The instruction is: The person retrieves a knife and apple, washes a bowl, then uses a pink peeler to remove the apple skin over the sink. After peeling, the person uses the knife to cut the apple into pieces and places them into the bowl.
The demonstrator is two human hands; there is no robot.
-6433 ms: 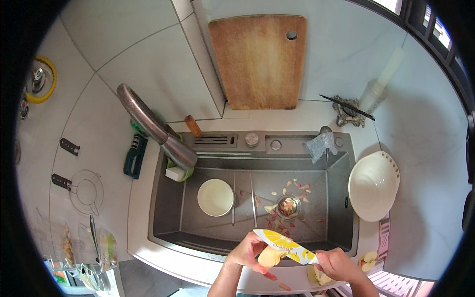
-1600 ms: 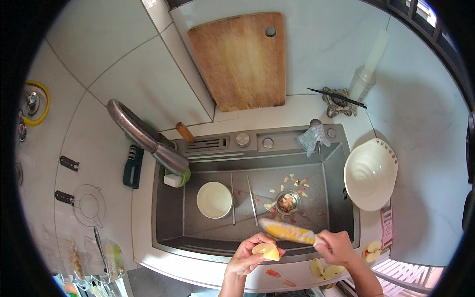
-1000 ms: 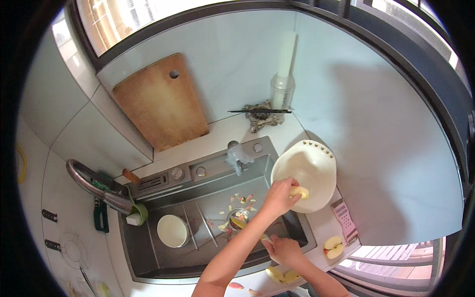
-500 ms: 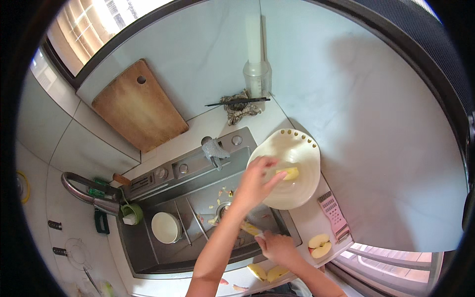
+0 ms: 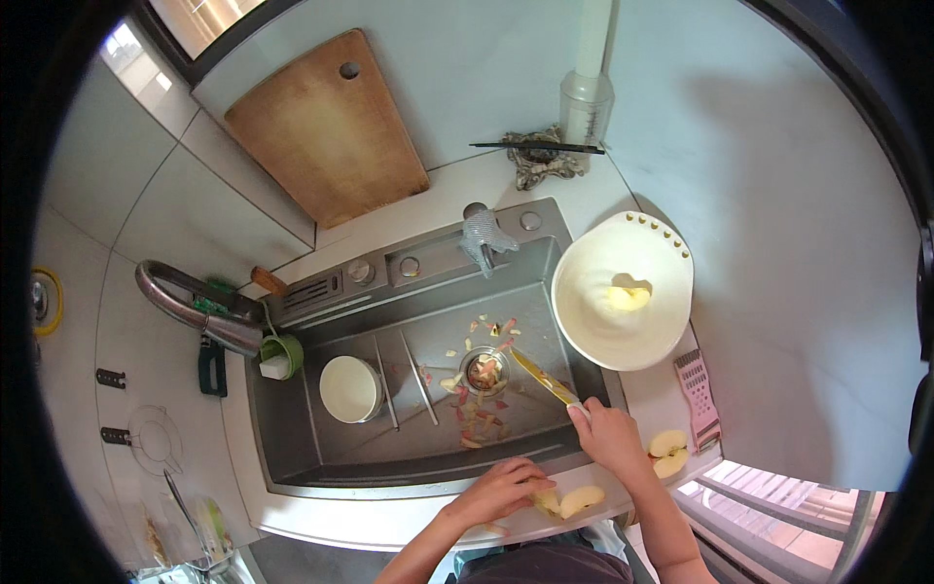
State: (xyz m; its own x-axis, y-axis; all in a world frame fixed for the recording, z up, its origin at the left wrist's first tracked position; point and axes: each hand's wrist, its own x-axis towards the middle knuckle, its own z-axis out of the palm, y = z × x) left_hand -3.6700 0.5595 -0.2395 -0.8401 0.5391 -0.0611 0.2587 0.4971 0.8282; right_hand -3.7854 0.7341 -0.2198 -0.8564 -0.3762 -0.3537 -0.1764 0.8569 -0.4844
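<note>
My left hand (image 5: 501, 490) is at the front edge of the counter, its fingers closed on a pale peeled apple piece (image 5: 547, 502). Right beside that lies another apple piece (image 5: 582, 501). In my right hand (image 5: 611, 440) is a knife (image 5: 543, 377) with a yellow blade and white handle, held over the right side of the sink and pointing toward the drain. A cream bowl (image 5: 584, 326) with small holes along its rim holds one apple piece (image 5: 628, 296). Two cut apple pieces (image 5: 668, 453) sit on the counter to the right of my right hand.
Peel scraps (image 5: 480, 420) lie around the drain in the grey sink (image 5: 336, 475). A white bowl (image 5: 351, 389) stands in it beside two metal bars. A pink grater (image 5: 698, 400) rests right of the cream bowl. The faucet (image 5: 199, 311) is at left; a cutting board (image 5: 331, 127) leans behind.
My left hand has let go of the apple piece in the cream bowl and come back to the pieces at the counter's front edge. The view has shifted; the knife stays in my right hand.
</note>
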